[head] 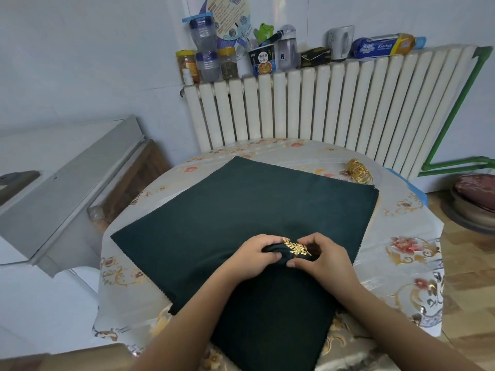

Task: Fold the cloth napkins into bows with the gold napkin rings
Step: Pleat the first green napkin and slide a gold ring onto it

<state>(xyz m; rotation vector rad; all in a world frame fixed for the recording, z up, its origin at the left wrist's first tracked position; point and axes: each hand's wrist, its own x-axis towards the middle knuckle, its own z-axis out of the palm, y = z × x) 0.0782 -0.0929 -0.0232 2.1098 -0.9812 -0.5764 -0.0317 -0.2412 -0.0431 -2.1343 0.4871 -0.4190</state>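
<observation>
a bunched dark green napkin (278, 254) sits near the middle of the near side, on top of a flat green cloth (241, 210) spread over the worktop (412, 250). a gold leaf ring (296, 247) wraps around the bunch. the left hand (254, 259) has its grip curled tight around the napkin left of the ring; the right hand (321, 255) pinches the napkin at the ring's right side. a pile of spare gold rings (359, 170) lies at the far right of the worktop. a white radiator (334, 103) stands beyond, with jars (206, 62) on top.
</observation>
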